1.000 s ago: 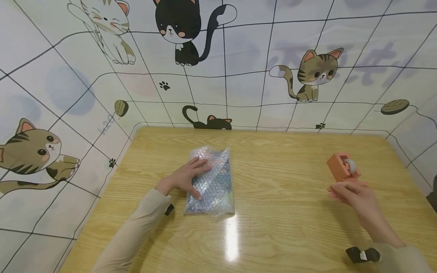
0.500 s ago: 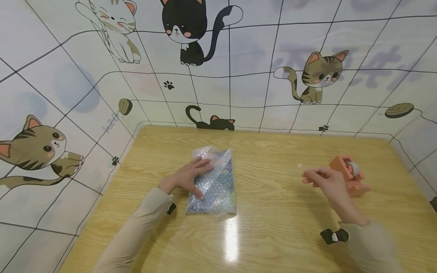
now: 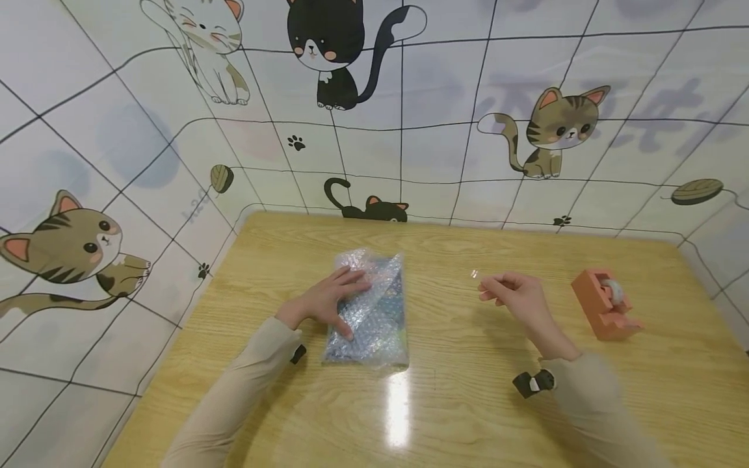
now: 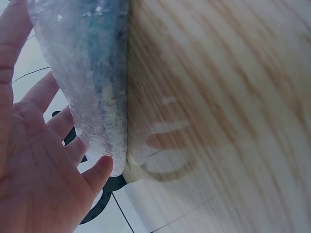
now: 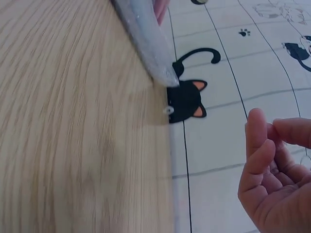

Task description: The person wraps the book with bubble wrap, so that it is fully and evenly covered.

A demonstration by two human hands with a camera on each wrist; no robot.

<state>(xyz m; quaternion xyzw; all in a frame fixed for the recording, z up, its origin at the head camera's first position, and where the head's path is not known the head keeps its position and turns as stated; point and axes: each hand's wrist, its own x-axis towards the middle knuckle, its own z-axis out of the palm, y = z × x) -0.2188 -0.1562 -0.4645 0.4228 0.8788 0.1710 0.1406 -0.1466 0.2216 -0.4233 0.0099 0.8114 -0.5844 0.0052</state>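
Note:
A flat, dark blue item wrapped in bubble wrap (image 3: pixel 380 318) lies on the table, left of the middle. My left hand (image 3: pixel 328 300) rests on its upper left part with the fingers spread. In the left wrist view the wrap's edge (image 4: pixel 97 97) runs beside the fingers (image 4: pixel 43 90). To the right of the package, above the table, my right hand (image 3: pixel 517 299) pinches a small strip of clear tape (image 3: pixel 474 273) between thumb and fingertips; it shows as a faint glint at their tip. The right wrist view shows the pinching hand (image 5: pixel 277 174), the tape itself not discernible.
An orange tape dispenser (image 3: pixel 605 309) with a clear roll stands on the right of the wooden table (image 3: pixel 468 403). A cat-print sheet (image 3: pixel 439 149) rises behind and along the sides of the table.
My right hand has moved left from the tape dispenser toward the package, carrying the strip of tape. The left hand stays on the bubble wrap. The head view has shifted slightly.

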